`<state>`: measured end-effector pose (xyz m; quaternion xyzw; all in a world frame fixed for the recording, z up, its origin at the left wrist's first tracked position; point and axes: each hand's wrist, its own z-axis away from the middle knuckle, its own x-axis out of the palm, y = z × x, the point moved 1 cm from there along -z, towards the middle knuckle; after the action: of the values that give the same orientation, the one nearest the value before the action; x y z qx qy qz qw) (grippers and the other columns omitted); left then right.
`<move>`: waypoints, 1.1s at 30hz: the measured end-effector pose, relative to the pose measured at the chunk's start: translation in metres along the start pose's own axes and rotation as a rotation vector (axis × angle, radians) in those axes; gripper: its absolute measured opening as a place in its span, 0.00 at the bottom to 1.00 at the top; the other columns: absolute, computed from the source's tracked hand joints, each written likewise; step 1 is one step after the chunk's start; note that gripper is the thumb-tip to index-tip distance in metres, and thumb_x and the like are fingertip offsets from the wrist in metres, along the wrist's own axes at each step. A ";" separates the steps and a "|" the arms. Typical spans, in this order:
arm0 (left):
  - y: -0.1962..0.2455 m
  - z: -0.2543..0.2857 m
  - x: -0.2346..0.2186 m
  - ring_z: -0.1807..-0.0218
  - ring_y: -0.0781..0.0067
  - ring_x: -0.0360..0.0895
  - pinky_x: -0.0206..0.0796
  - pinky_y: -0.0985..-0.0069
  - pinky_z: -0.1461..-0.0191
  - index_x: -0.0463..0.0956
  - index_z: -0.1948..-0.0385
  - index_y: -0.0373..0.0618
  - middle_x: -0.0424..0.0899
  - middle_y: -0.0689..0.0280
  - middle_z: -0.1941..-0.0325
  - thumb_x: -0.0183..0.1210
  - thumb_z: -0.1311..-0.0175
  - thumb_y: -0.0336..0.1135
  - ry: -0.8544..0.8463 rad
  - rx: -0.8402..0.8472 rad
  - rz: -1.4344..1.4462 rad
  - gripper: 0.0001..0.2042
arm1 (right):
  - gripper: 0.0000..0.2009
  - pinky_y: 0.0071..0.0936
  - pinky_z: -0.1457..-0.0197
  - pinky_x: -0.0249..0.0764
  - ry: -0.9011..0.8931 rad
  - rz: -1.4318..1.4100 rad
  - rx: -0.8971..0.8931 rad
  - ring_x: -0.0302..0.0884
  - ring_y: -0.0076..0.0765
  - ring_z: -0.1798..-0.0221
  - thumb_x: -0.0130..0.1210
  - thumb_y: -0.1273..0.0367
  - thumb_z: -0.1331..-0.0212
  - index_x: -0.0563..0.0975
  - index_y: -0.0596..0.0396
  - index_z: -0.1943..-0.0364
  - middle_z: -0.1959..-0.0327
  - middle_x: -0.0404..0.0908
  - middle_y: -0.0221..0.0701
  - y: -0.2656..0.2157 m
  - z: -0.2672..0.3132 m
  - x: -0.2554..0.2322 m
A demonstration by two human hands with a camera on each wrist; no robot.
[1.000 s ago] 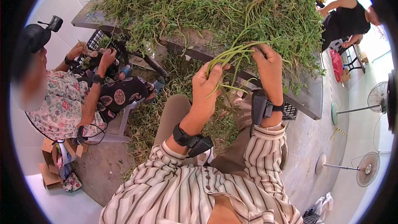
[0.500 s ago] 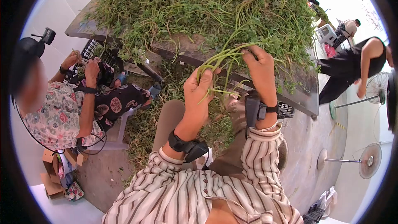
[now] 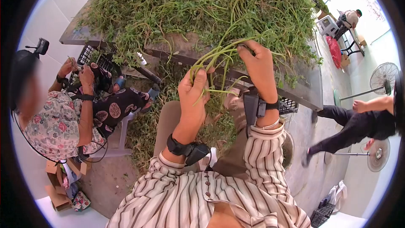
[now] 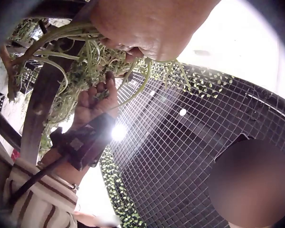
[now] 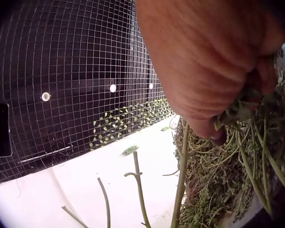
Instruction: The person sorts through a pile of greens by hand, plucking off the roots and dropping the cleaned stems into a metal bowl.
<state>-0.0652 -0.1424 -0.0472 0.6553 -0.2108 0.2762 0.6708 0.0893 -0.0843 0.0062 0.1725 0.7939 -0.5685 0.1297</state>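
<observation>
A bunch of long green leafy stems (image 3: 214,55) stretches between both hands over the table's near edge. My left hand (image 3: 192,88) grips its lower end, thumb laid across the stems, with several loose ends hanging below. My right hand (image 3: 260,69) pinches the leafy side between thumb and fingers. In the right wrist view, leaves (image 5: 240,110) show under the curled fingers of my right hand (image 5: 204,61). From the left wrist view, stems (image 4: 61,32) run out of my left hand (image 4: 152,28), and the right hand (image 4: 97,102) appears beyond with fingers curled.
A large heap of greens (image 3: 190,10) covers the metal table (image 3: 301,90). More greens (image 3: 147,137) litter the floor by my legs. At left, a seated person (image 3: 59,118) handles stems beside a black crate (image 3: 86,55). Someone in dark trousers (image 3: 350,122) walks past fans (image 3: 384,78) on the right.
Both hands keep hold of the stems and have shifted slightly left in view. The person in black has left the table's right side and walked nearer along the right.
</observation>
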 end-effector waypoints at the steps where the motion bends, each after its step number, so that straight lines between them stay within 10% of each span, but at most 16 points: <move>1: 0.000 0.000 0.000 0.85 0.91 0.56 0.45 0.89 0.86 0.71 0.65 0.40 0.73 0.70 0.74 0.52 0.36 0.37 -0.005 0.005 -0.001 0.09 | 0.10 0.20 0.62 0.65 -0.011 0.014 0.002 0.67 0.19 0.69 0.50 0.71 0.47 0.75 0.65 0.64 0.73 0.78 0.29 0.000 -0.001 -0.001; 16: -0.001 0.001 -0.001 0.87 0.90 0.53 0.43 0.89 0.86 0.71 0.62 0.35 0.64 0.75 0.83 0.53 0.37 0.39 -0.008 0.005 -0.008 0.14 | 0.09 0.29 0.70 0.65 0.099 0.162 -0.135 0.67 0.40 0.78 0.51 0.72 0.52 0.75 0.64 0.68 0.77 0.74 0.44 0.002 -0.003 -0.002; 33: 0.000 -0.001 0.003 0.87 0.92 0.52 0.43 0.89 0.85 0.70 0.61 0.34 0.62 0.77 0.85 0.53 0.37 0.40 -0.019 0.001 -0.028 0.15 | 0.09 0.27 0.65 0.68 0.161 0.122 -0.128 0.73 0.39 0.74 0.50 0.72 0.52 0.76 0.63 0.68 0.74 0.77 0.43 -0.003 -0.002 0.001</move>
<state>-0.0636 -0.1409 -0.0452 0.6611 -0.2079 0.2607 0.6722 0.0877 -0.0829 0.0090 0.2568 0.8244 -0.4921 0.1105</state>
